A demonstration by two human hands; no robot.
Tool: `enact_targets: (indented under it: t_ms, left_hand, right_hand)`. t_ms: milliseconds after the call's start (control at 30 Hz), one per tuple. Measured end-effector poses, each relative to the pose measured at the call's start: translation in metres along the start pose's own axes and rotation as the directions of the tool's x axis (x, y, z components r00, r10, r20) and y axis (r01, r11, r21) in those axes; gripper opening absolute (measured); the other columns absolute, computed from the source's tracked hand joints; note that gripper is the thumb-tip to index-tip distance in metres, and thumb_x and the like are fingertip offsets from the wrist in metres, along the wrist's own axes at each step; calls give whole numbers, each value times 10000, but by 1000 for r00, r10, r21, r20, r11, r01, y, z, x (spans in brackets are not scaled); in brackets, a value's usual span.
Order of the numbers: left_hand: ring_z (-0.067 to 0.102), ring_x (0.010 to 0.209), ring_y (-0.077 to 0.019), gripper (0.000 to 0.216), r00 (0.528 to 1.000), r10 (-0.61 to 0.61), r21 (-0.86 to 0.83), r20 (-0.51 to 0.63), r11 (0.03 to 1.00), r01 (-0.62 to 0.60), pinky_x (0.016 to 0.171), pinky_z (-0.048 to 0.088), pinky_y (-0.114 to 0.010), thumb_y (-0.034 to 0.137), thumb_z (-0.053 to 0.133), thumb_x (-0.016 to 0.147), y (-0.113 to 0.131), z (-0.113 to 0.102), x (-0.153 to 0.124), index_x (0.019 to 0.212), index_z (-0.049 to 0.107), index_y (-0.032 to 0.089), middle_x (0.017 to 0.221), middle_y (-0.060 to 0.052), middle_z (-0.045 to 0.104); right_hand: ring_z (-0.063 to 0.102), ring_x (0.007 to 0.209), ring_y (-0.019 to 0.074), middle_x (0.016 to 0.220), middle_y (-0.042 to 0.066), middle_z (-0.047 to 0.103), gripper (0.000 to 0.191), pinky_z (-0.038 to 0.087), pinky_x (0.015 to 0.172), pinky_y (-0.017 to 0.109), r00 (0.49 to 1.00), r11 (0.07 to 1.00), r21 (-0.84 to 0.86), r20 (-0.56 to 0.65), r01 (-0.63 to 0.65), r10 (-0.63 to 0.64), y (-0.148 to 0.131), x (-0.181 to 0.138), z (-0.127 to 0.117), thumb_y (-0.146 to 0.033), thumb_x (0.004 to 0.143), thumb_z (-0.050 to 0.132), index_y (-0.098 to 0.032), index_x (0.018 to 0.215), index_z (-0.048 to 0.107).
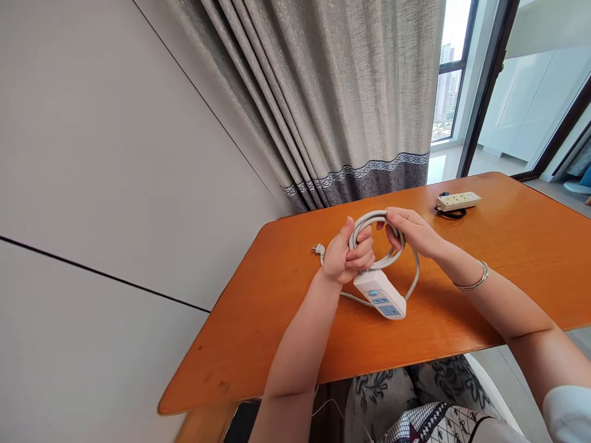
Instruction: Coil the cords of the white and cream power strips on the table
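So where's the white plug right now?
In the head view, the white plug lies on the table, just left of the left hand, which grips the coiled cord.

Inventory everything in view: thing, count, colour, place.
Table: 1, orange-brown, centre
Curtain: 1, grey, behind table
Wall: 1, pale grey, left
Window: 1, dark-framed, upper right
Cabinets: count unclear, white, far right
Blue-socketed power strip: 1, white, over table's middle
Cord coil: 1, pale grey, beyond that strip
Plug: 1, white, left of coil
Black-corded power strip: 1, cream, on table's far right
Dark object: 1, black, below table edge
Bangles: count unclear, silver, around right wrist
Clothes: count unclear, patterned grey-white, bottom
Left hand: 1, bare, gripping coil's left
Right hand: 1, bare, gripping coil's right
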State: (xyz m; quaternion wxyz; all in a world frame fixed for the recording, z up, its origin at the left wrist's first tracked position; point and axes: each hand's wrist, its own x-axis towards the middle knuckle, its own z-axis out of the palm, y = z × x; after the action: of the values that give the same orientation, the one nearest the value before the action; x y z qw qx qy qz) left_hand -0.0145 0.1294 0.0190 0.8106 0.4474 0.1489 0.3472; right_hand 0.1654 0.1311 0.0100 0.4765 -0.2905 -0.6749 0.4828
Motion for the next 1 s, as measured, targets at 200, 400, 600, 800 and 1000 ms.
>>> enact_targets:
  t_ms: [200, 400, 600, 800, 1000]
  left_hand:
    - [53, 276, -41, 566, 998, 0, -2, -70, 1000, 0, 335, 205, -166, 629, 262, 993, 1, 3, -2, 619, 325, 208, 371, 122, 139]
    - [34, 294, -50, 543, 891, 379, 58, -251, 924, -377, 325, 174, -190, 613, 278, 1002, 20, 4, -12, 638, 313, 212, 401, 115, 134]
    - [132, 307, -34, 538, 716, 587, 146, -378, 801, -580, 331, 223, -221, 596, 327, 1003, 36, 2, -14, 639, 344, 201, 532, 46, 552]
    - [175, 317, -44, 543, 510, 671, 213, -539, 694, -688, 335, 246, -237, 600, 302, 1007, 52, -11, -21, 637, 351, 206, 680, 14, 714]
    - [251, 311, -40, 579, 472, 774, 385, -423, 625, -680, 353, 243, -246, 692, 399, 933, 46, -15, -15, 627, 333, 206, 707, 6, 744]
  right_hand:
    - [386, 434, 96, 500, -24, 507, 635, 276, 433, 237, 994, 986, 129, 46, -102, 97, 13, 7, -4, -786, 823, 470, -163, 791, 588]
    - [335, 417, 68, 676, -40, 528, 514, 244, 411, 231, 999, 997, 56, 30, -47, 45, 34, 9, 6, -630, 936, 415, -158, 1086, 554]
    - [483, 615, 114, 733, -46, 497, 565, 444, 595, 245, 980, 958, -240, 88, -154, 179, 47, 7, 16, -237, 942, 421, -111, 1467, 255]
    - [551, 778, 159, 1043, 99, 570, 619, 494, 755, 346, 989, 783, -608, 20, 130, -148, 57, 5, 8, -201, 960, 367, -133, 1540, 162]
    - [540, 685, 164, 910, 85, 609, 476, 387, 601, 265, 983, 294, -948, 73, 122, -171, 32, -2, 3, -234, 1011, 333, -154, 1451, 497]
